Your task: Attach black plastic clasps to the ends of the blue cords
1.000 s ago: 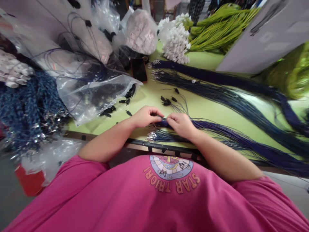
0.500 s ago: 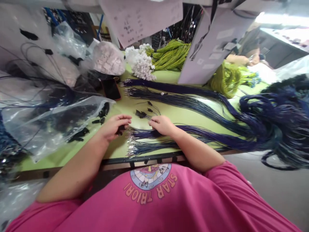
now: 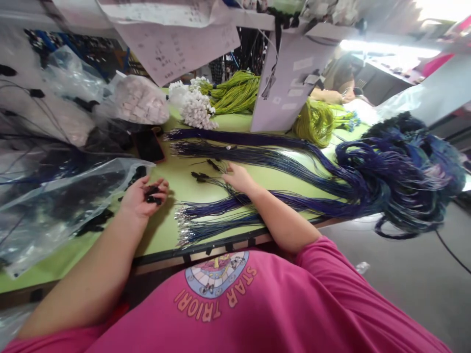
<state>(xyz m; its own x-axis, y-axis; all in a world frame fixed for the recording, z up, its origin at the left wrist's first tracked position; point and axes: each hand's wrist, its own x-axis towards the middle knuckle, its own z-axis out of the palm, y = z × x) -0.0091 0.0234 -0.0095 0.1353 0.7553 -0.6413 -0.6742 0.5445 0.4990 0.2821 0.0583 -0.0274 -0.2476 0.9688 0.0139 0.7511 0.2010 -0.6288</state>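
Palm up at the table's left side, my left hand point(image 3: 143, 196) holds several small black connectors point(image 3: 152, 194) in its curled fingers. My right hand point(image 3: 238, 177) is at the middle of the table, its fingers bent over thin dark wires; whether it grips them is hard to see. Just left of it, wires with black connectors point(image 3: 200, 176) lie on the green surface. Below are dark blue and purple wire bundles point(image 3: 209, 208) with silvery tips. Two more long bundles point(image 3: 243, 154) run above my right hand.
A phone point(image 3: 148, 145), a plastic bag point(image 3: 84, 191) and a bag of white connectors point(image 3: 142, 100) are at left. Green wires point(image 3: 237, 93) lie behind. A white panel point(image 3: 289, 81) stands upright. Coiled wires point(image 3: 397, 171) fill the right. Another person's arm point(image 3: 327, 95) shows behind.
My left hand has moved left and turned palm up, showing the black connectors in it. The black-ended wires beside my right hand have shifted. The camera view has turned right.
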